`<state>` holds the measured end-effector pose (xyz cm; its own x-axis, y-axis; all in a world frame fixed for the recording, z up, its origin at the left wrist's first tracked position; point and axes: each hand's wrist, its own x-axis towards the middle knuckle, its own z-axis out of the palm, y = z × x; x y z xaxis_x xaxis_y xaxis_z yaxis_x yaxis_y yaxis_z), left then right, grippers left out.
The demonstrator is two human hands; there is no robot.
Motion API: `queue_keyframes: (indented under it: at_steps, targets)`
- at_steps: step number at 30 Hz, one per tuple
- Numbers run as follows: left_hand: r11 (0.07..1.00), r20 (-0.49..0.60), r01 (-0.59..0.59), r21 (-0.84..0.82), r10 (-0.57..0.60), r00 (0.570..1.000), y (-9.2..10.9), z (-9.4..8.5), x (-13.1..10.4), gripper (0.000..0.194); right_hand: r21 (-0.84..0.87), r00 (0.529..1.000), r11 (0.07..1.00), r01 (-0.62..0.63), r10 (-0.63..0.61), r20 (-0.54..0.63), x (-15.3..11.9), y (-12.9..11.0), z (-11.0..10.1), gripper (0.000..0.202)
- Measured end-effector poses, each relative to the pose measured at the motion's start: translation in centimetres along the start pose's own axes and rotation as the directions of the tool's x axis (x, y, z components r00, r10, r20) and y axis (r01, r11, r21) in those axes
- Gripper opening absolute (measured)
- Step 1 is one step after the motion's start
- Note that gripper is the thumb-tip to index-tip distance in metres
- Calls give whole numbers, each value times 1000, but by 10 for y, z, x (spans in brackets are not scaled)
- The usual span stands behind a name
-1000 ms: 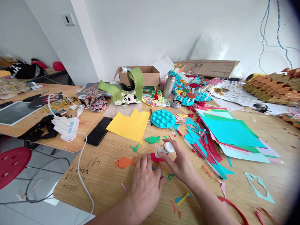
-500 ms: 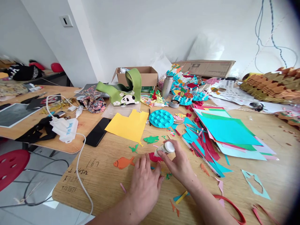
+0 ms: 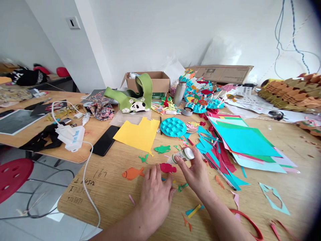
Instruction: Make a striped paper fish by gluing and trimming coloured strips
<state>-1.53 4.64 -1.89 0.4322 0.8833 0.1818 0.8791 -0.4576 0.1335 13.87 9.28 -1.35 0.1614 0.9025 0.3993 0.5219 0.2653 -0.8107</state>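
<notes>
My right hand [image 3: 197, 175] grips a small white glue bottle [image 3: 182, 154], tilted so its nozzle points down and left at a red paper fish [image 3: 169, 168]. The nozzle tip is just above the fish's upper edge; whether it touches, I cannot tell. Lying on the table, my left hand [image 3: 154, 190] has its fingers stretched out, fingertips at the fish's left end and lower edge. Left of that hand is an orange paper fish [image 3: 132, 173] with drawn lines. Beyond the red one lies a green paper fish [image 3: 162, 148].
Yellow paper [image 3: 138, 134], a black phone [image 3: 105, 140] and a blue woven disc [image 3: 173, 127] lie ahead. Coloured sheets [image 3: 248, 139] and paper strips are on the right. Red-handled scissors [image 3: 247, 221] sit near my right forearm. A white cable [image 3: 87, 187] hangs over the left edge.
My right hand has drawn the glue bottle slightly up and to the right, tilting it flatter, so more of the red fish shows. My left hand stays in place.
</notes>
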Motion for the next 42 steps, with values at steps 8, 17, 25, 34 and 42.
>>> queue_keyframes:
  at_steps: [8, 17, 25, 34, 42]
  targets:
    - [999, -34, -3, -37, 2, 999, -2, 3, -2, 37, -70, 989, 993, 97, -88, 120, -2, -2, 0, 27]
    - [999, 22, 4, -36, -3, 1000, 0, -2, 0, 37, -67, 977, 990, 122, -108, 185, -5, -4, 5, 26]
    - [999, 28, 6, -39, -5, 1000, 1, -1, 0, 37, -65, 976, 988, 139, -126, 180, -5, -3, 5, 25]
    - [999, 25, 1, -37, 0, 1000, 1, -1, 0, 36, -69, 978, 990, 120, -106, 179, -4, -8, 5, 24]
    - [999, 44, 3, -40, -1, 999, 1, -2, 0, 36, -57, 977, 992, 110, -97, 189, -4, -9, 6, 23]
